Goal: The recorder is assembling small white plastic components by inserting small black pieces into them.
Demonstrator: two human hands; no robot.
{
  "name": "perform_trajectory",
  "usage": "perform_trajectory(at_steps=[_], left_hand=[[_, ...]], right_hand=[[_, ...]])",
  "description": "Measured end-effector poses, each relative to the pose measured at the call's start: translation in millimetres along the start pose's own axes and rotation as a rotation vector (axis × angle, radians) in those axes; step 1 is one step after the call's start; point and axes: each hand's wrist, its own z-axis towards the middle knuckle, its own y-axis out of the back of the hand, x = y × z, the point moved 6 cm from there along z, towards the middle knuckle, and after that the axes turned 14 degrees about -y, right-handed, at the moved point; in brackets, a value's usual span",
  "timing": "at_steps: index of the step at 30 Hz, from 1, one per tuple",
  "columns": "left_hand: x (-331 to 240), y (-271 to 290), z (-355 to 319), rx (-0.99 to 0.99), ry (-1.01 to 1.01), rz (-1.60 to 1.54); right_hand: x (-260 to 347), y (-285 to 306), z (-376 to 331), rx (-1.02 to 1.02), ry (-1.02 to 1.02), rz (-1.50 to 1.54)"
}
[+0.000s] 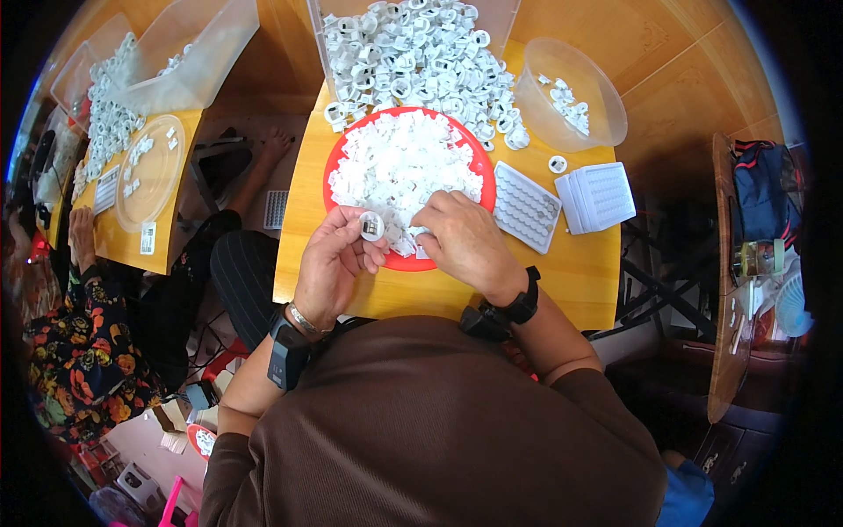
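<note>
Left hand point(338, 250) pinches a round white part point(372, 226); right hand point(470, 241) works close by

The left hand holds the round white part between thumb and fingers, its dark-centred opening showing, above the near edge of a red plate point(330, 171). The right hand is just beside it, fingers bunched together over the same edge; whether they grip a small piece cannot be told. A metal bracelet point(306, 321) and a black device point(287, 353) sit on the left wrist and forearm, a black band point(525, 299) on the right wrist.

The plate is heaped with small white pieces point(404, 158) and stands on a yellow wooden table point(299, 255). Behind it, a large pile of round white parts point(421, 53) spills from a clear bin onto the tabletop. To the right of the plate lie a white tray point(527, 206) with rows of hollows and a stack of trays point(606, 198); beyond them stands a clear round tub point(606, 123) with a few white pieces inside.

At far left, a co-worker's hand point(82, 233) rests at a second table point(158, 249).
</note>
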Motion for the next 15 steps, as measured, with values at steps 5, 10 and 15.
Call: perform_trajectory(at_steps=[5, 10, 15], left_hand=[[-0.9, -1.8, -0.9, -0.007, -0.004, 0.022], [-1.0, -1.7, -1.0, -0.011, -0.002, 0.036], [-0.3, -2.5, -0.8, -0.016, 0.009, 0.041]], right_hand=[[1.9, -0.3, 2.0, 0.008, 0.076, -0.002], [0.3, -2.1, 4.1, 0.003, 0.063, 0.033], [-3.3, -3.7, 6.3, 0.002, 0.058, 0.091]])
